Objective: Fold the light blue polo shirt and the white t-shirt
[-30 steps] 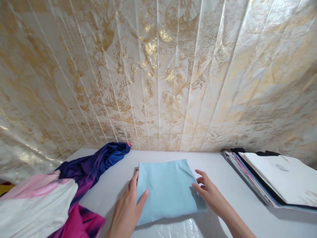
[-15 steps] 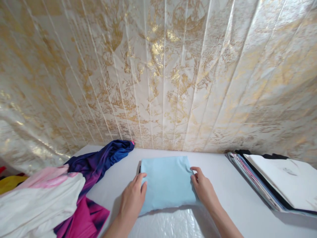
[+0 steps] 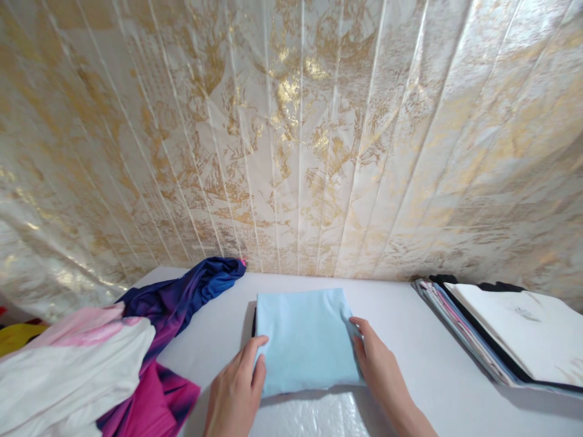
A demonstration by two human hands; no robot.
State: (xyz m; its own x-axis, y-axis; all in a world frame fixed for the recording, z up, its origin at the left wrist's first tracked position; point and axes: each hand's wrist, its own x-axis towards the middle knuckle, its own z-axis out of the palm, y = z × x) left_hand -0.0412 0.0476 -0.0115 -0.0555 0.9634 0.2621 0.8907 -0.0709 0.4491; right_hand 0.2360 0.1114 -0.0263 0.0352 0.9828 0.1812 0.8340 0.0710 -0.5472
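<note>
A light blue garment [image 3: 306, 340], folded into a near rectangle, lies in front of me with a bit of dark fabric peeking out at its left edge. At that edge, the thumb and forefinger of my left hand [image 3: 239, 379] grip the cloth near its lower left side. On the opposite side my right hand [image 3: 376, 355] pinches the right edge, its forefinger on the cloth near the upper corner. The garment's near edge overhangs a shiny clear plastic sheet [image 3: 310, 419]. The fingers beneath the fabric are hidden.
Loose clothes are heaped at the left: a white and pink garment [image 3: 86, 358] and a blue, purple and magenta one [image 3: 182, 303]. A stack of folded clothes [image 3: 510, 334] stands at the right on the white table [image 3: 401, 321]. A gold-patterned curtain [image 3: 291, 152] hangs behind.
My left hand has slid down and slightly left along the garment's edge. My right hand has moved slightly downward. The garment's near edge looks straighter and its shape a little squarer.
</note>
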